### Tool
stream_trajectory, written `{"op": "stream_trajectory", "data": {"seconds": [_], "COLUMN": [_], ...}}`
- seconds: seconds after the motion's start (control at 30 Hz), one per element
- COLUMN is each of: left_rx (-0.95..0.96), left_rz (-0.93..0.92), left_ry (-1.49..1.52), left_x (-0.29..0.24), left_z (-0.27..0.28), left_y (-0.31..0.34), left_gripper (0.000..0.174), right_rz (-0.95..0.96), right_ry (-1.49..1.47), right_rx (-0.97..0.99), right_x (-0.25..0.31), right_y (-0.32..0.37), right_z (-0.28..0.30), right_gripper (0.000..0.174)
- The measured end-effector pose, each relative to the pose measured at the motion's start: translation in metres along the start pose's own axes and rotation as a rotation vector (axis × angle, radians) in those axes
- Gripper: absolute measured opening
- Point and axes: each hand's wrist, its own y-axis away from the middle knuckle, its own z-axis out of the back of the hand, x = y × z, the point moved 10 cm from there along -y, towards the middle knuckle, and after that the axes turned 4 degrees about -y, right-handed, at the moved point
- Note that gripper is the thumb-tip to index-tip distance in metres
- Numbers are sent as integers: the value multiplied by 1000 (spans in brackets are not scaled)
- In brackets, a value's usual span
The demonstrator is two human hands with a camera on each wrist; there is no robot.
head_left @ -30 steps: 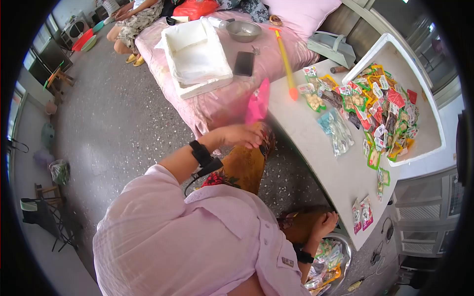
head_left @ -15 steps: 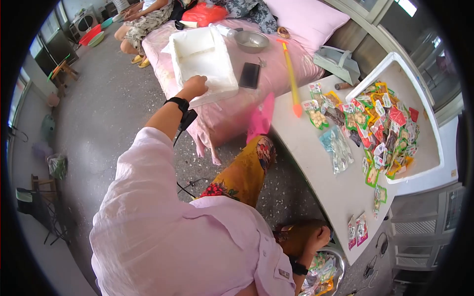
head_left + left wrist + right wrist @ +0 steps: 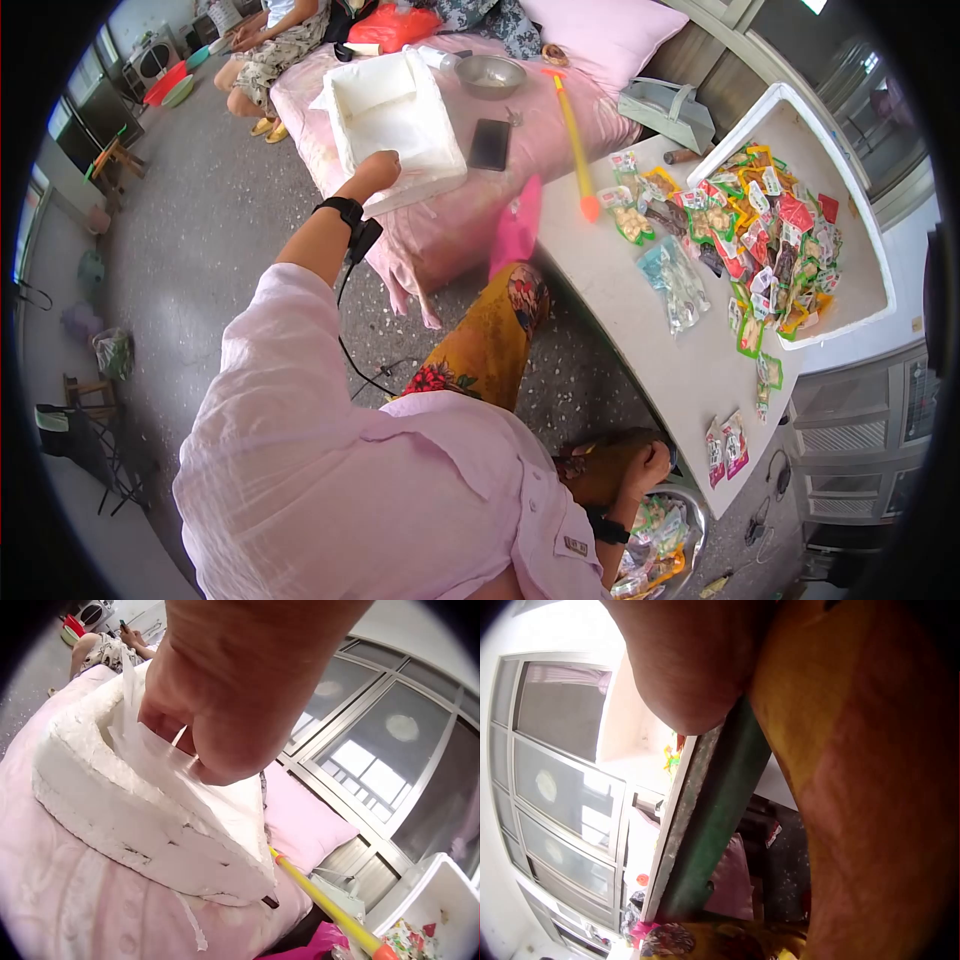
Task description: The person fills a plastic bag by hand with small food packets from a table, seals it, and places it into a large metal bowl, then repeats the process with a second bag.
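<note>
On the pink bed stands a white foam box (image 3: 432,188) with a thin, translucent plastic liner (image 3: 166,763) inside. My left hand (image 3: 376,173) is over the box's near side, its curled fingers gripping the liner in the left wrist view; the film partly covers the fingertips. Low by the table's near edge, my right hand (image 3: 648,470) rests around my knee with loosely bent fingers and nothing visible in it. Below its wrist is a metal basin (image 3: 701,520) of snack packets (image 3: 650,560). In the right wrist view, the patterned trouser leg (image 3: 810,697) hides much.
Many snack packets spill from a tipped white foam box (image 3: 868,300) onto the table (image 3: 620,300). A yellow stick (image 3: 572,130) lies across bed and table. A phone (image 3: 489,145) and metal bowl (image 3: 490,76) lie on the bed. Another person (image 3: 265,60) sits farther back.
My left hand has moved from above my knee forward to the foam box and stays there, now with a grip on the liner. My right hand has stayed by the table edge.
</note>
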Motion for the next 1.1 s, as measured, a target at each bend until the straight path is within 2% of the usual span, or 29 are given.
{"op": "stream_trajectory", "data": {"seconds": [0.07,0.27,0.4,0.43,0.57,0.67,0.77,0.87,0.97,1.03,1.1], "left_rx": [-14,-132,-139,-109,-8,-301,-580,-646,-669,-505,-327], "left_rz": [-25,193,245,314,291,360,398,71,-170,-171,-251], "left_ry": [30,290,644,758,1224,1248,1052,766,677,655,670], "left_x": [-1,11,25,31,20,38,25,-33,-101,-131,-173], "left_z": [5,39,30,22,17,36,84,130,148,117,91], "left_y": [-2,13,17,18,24,27,52,73,119,144,178], "left_gripper": [24,20,19,20,8,7,10,10,5,7,8], "right_rz": [-2,-21,-33,-32,-93,-99,-127,-179,-301,-178,-285], "right_ry": [-18,-32,-62,-74,-18,-20,-7,-107,-701,-801,-1014], "right_rx": [-4,-24,-56,-71,-37,-25,-15,-36,-79,33,242], "right_x": [0,-4,-8,-9,-12,-11,-14,-7,17,56,92], "right_y": [1,3,5,6,4,3,4,2,-8,-21,-26], "right_z": [2,5,3,3,1,1,2,6,-19,-41,-80], "right_gripper": [11,12,11,12,13,14,15,11,9,9,8]}}
